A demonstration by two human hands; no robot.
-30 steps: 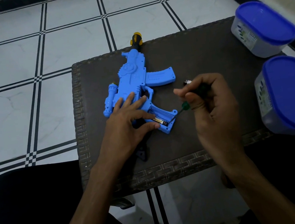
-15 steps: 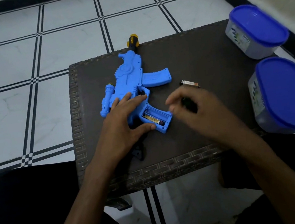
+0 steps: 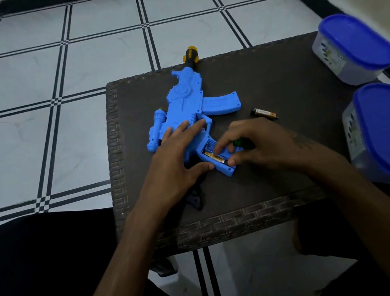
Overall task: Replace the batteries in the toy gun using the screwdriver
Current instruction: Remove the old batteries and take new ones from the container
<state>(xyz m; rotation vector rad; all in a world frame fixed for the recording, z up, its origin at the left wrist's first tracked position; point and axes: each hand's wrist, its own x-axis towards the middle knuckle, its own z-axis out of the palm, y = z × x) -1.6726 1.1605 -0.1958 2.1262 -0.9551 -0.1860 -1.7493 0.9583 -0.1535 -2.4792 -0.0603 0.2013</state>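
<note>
**At the open grip: battery half-seated**

On the counter, toy gun lies flat, compartment open. Left hand presses it down, fingers straight. Right hand pinches a battery in the bay, the green screwdriver tucked beneath it. Spare cell lies nearby. Risk: crowded fingers fumble; battery springs out or rolls off.

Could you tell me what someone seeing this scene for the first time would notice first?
The bright blue toy gun lying on the dark table draws the eye, its grip compartment open with a battery inside. The left hand rests flat on the gun while the right hand reaches into the compartment, with a loose battery just beyond it. Two blue-lidded containers stand at the table's right edge.
</note>
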